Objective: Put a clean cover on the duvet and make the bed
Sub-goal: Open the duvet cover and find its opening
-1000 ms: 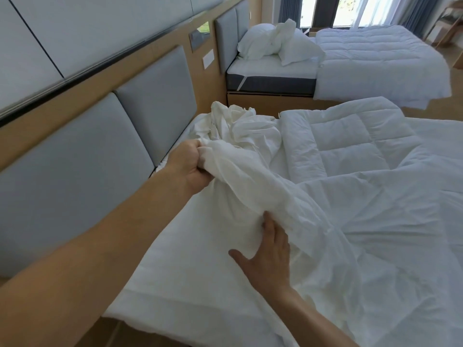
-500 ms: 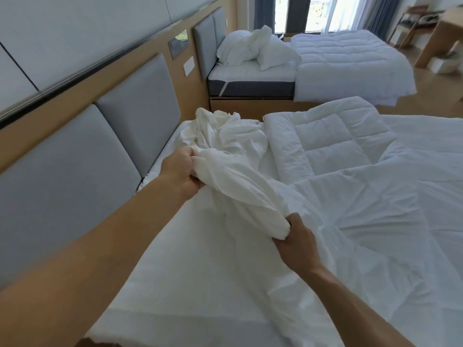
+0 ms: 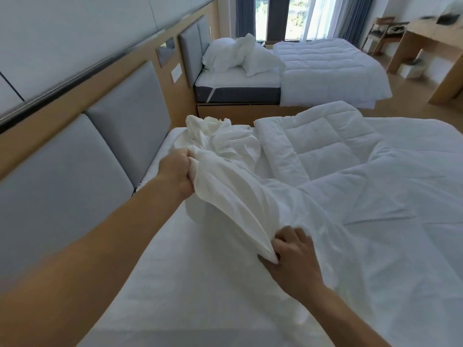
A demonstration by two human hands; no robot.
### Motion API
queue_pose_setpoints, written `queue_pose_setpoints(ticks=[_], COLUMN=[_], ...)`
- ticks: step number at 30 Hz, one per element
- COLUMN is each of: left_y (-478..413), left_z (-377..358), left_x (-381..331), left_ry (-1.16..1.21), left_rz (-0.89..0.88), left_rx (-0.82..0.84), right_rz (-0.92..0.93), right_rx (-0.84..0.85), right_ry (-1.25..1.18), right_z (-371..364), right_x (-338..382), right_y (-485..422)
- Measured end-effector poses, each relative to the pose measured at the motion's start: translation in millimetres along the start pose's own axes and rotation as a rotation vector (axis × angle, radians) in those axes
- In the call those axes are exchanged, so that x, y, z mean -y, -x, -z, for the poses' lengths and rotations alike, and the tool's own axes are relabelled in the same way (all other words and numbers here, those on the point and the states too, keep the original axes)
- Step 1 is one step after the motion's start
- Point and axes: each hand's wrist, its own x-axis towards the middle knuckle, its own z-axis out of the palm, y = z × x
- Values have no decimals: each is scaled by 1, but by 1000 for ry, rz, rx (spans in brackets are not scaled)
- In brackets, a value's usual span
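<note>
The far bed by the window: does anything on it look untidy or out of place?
Yes. Its pillows lie crumpled in a heap at the head, and its quilt covers only the lower part.

- Lower centre: flat sheet (image 3: 188,284), open room.
- Left edge: headboard (image 3: 62,171) closes it off.
- Mid-frame: raised, bunched cover (image 3: 225,176) crosses.
- Right half: duvet (image 3: 363,191) lies heaped.
- Upper centre: second bed (image 3: 325,61), apart across a narrow gap.

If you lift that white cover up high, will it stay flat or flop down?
The cover would probably flop: it sags and crumples between the left hand and right hand. It looks thin, so likely light.
</note>
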Motion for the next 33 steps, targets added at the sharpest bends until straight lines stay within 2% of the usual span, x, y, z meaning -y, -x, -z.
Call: queue_pose_setpoints(ticks=[2, 5, 7, 11, 14, 17, 20, 21, 24, 28, 31, 33], left_y=[-1, -4, -5, 4, 7, 10, 9, 8, 11, 27, 26, 13], left_z=[-6, -10, -16, -35, -41, -42, -39, -39, -41, -46, -36, -20], left_x=[7, 11, 10, 10, 5, -7, -13, -13, -10, -7, -12, -16], left_ry=[-2, -11, -6, -5, -22, -51, -30, -13, 33, 36, 21, -4], left_rz=[12, 48, 59, 51, 31, 24, 55, 62, 32, 35, 44, 21], left_rx=[15, 45, 67, 124, 149, 217, 208, 214, 195, 189, 180, 147], right_rz=[-21, -209, -139, 124, 146, 4, -314, -444, -671, -718, -774, -704], right_rx=[-2, -56, -156, -81, -106, -110, -362, -393, -241, -121, -176, -119], right_ry=[-154, -326, -329, -510, -269, -139, -238, -234, -204, -131, -353, -417], right_z=[-13, -20, -19, -29, -43, -43, -31, -29, -46, -68, -54, -34], right_x=[-1, 2, 25, 102, 98, 60, 39, 36, 26, 14, 1, -8], right_y=[10, 15, 22, 41, 27, 14, 11, 9, 6, 3, -8, -10])
